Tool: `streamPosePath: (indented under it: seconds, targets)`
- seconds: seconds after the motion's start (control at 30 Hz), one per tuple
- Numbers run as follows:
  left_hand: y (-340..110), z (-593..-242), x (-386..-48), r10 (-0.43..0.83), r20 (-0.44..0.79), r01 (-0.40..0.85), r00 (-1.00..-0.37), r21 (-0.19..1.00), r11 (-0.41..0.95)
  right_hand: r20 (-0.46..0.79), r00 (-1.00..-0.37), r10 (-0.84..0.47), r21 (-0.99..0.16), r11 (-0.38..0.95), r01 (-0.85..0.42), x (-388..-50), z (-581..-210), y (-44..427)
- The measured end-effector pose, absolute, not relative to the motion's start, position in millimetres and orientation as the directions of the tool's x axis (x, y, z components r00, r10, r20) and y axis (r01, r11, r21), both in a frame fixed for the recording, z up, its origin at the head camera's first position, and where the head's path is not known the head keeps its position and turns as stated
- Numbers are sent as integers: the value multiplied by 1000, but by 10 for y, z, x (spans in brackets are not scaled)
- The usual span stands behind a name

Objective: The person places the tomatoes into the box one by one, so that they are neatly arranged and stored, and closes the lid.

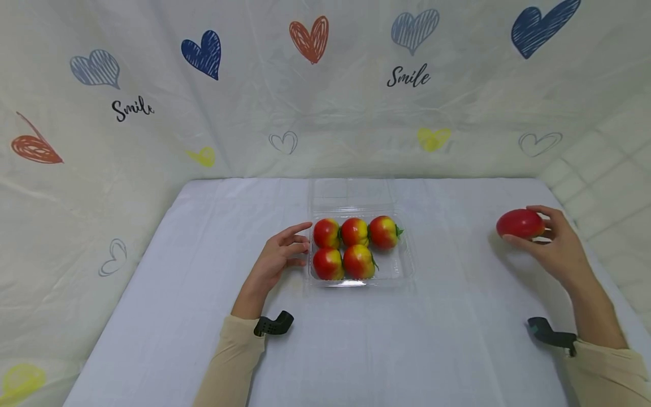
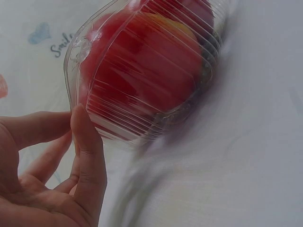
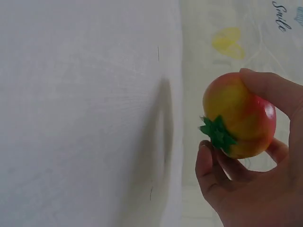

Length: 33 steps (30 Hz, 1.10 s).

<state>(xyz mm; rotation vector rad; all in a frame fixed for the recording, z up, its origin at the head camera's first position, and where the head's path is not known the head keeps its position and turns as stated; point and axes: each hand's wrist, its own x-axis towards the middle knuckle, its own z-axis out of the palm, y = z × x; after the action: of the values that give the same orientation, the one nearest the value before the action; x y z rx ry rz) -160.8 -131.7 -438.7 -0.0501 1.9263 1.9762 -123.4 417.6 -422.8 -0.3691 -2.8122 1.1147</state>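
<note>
A clear plastic clamshell box point(image 1: 391, 265) lies on the table with its lid point(image 1: 351, 192) folded back. Inside sit several glossy red-and-yellow tomatoes point(image 1: 355, 232) in two rows, with a gap at the front right. My left hand point(image 1: 277, 254) is at the box's left edge, its fairly straight fingertips touching the rim; the left wrist view shows the thumb point(image 2: 87, 156) against that rim. Far to the right, my right hand point(image 1: 559, 249) holds one more tomato point(image 3: 239, 116) between thumb and fingers, raised above the tabletop. Its green star-shaped calyx point(image 3: 218, 134) faces the right wrist camera.
A white cloth point(image 1: 437, 339) covers the table. Behind it hangs a pale sheet point(image 1: 346, 113) printed with hearts and "Smile". A black wrist camera point(image 1: 274, 323) is strapped to the left wrist, another wrist camera point(image 1: 551, 334) to the right.
</note>
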Motion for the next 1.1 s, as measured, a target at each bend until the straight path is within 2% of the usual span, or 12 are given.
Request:
streamPosePath:
  seconds: [0.7, 1.1]
  targets:
    - [-1318, -4403, -1613, 238, -284, -289, -929, 957, 17, 52, -984, 168, -722, 687, 79, -1252, -4090, 3921]
    - [-1318, -4391, -1610, 240, -280, -283, -929, 959, 22, 73, -990, 117, -675, 737, 37, -1286, -4117, 3770]
